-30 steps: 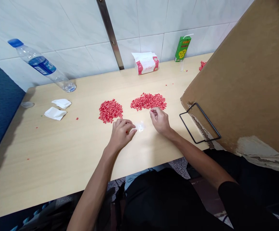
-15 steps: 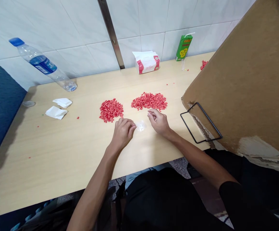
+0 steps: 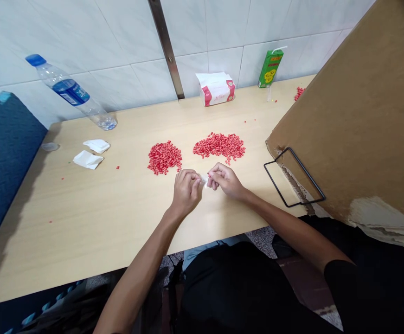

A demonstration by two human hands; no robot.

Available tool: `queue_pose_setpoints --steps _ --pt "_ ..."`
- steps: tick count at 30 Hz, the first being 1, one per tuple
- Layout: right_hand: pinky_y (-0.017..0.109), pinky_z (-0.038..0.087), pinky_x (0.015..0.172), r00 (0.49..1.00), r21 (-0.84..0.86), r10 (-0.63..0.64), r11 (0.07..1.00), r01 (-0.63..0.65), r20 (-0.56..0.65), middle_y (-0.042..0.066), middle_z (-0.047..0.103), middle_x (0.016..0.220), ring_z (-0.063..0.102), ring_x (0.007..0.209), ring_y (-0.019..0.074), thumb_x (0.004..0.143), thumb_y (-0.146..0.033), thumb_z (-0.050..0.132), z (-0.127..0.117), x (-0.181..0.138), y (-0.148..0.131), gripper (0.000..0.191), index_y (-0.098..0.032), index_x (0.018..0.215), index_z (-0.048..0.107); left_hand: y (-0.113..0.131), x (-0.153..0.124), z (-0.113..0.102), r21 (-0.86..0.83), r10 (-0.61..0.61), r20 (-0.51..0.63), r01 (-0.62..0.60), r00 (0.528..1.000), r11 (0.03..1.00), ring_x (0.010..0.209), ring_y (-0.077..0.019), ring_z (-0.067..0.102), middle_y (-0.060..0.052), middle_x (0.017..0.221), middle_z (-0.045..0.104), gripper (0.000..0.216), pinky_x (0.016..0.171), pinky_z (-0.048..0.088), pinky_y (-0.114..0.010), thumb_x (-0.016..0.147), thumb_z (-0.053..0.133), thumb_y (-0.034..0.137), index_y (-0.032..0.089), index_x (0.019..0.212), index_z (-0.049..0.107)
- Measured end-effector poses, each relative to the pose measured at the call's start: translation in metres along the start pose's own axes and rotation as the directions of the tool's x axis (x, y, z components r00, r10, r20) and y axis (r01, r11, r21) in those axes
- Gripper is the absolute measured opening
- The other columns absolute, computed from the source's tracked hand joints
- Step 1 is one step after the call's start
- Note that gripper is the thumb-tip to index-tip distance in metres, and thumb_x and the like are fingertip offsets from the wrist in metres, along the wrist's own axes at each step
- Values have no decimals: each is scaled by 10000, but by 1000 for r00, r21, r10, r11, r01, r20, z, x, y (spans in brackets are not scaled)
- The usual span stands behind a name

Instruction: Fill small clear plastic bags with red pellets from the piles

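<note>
Between the fingertips of my left hand (image 3: 187,189) is the edge of a small clear plastic piece (image 3: 204,180), perhaps a little bag; the fingers mostly cover it. Close on its right, my right hand (image 3: 224,180) is closed in a pinch, with a speck of red at the fingertips that looks like one of the small red pieces. Whether the fingertips touch the plastic I cannot tell. Beyond my left hand lies a round heap of small red cylindrical pieces (image 3: 164,157). A wider heap of the same red pieces (image 3: 219,145) spreads beyond my right hand.
A large cardboard panel (image 3: 341,120) with a black wire handle (image 3: 294,178) rises at the right. Along the wall stand a tissue pack (image 3: 218,90), a green drink carton (image 3: 270,69) and a plastic bottle (image 3: 71,93). Folded tissues (image 3: 88,160) lie left on the table (image 3: 118,222).
My right hand has come away from the wider heap, down and left, to the clear plastic at my left hand. My left hand still pinches it. The view has shifted slightly.
</note>
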State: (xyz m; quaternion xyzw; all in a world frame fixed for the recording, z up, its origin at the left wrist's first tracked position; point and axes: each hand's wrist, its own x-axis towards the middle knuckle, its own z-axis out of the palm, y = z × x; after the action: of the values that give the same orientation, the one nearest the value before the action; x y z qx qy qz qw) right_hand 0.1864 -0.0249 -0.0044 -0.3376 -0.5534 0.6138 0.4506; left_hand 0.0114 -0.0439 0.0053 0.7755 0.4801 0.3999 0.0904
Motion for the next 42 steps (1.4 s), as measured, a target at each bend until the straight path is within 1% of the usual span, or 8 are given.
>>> queue_pose_setpoints --steps 3,6,11,17,24,29,35,42 --pt "220 411 485 1000 -26 28 999 -28 1 -24 624 603 498 471 84 854 -519 575 1 -1 0 335 -198 812 486 6 0 2 -11 -3 -36 3 999 1000 854 -207 545 -63 854 589 124 803 422 -386 910 447 234 205 808 512" --pt "224 413 496 1000 -49 31 998 -30 5 -26 616 595 509 482 88 850 -536 572 2 -1 0 354 -202 790 470 6 0 3 0 -9 -14 9 1000 1000 854 -206 543 -61 852 587 122 805 419 -386 909 443 232 206 808 504" --pt "226 411 508 1000 -83 21 996 -22 -6 -26 603 588 514 499 92 857 -541 560 3 -1 0 363 -201 764 473 3 -1 5 -1 31 8 -31 999 1000 852 -200 535 -57 859 577 110 796 417 -377 919 443 228 202 827 498" --pt "221 397 520 998 -149 -21 989 13 -55 -32 575 577 498 512 88 877 -513 549 5 -3 -1 348 -196 746 489 1 -1 5 -19 4 52 -3 999 1000 860 -206 524 -67 874 569 135 786 426 -386 937 404 228 204 827 479" --pt "233 396 548 994 -299 -47 954 14 -101 -29 573 580 500 524 98 897 -546 485 5 -3 1 377 -204 739 487 0 -1 5 -50 25 104 -20 994 999 855 -206 520 -65 865 567 132 787 432 -392 939 409 232 207 830 479" --pt "231 388 558 995 -336 -59 941 28 -82 -31 566 591 497 532 95 906 -521 484 5 -4 0 361 -198 745 496 1 -1 5 -57 33 110 -27 993 998 854 -203 522 -61 863 565 127 783 434 -384 937 423 222 202 826 482" --pt "228 369 547 995 -359 -75 932 46 -68 -38 526 570 475 525 93 921 -474 470 5 -4 0 350 -191 716 495 1 -1 6 -20 61 82 -60 995 998 845 -203 518 -61 864 563 100 772 431 -379 929 438 207 201 838 478" --pt "231 349 533 997 -382 -51 924 27 -53 -44 481 539 441 508 91 923 -471 460 4 -4 -1 384 -192 660 470 2 0 6 -9 50 91 -50 995 999 842 -206 522 -64 860 565 100 770 439 -386 923 431 208 206 831 471"
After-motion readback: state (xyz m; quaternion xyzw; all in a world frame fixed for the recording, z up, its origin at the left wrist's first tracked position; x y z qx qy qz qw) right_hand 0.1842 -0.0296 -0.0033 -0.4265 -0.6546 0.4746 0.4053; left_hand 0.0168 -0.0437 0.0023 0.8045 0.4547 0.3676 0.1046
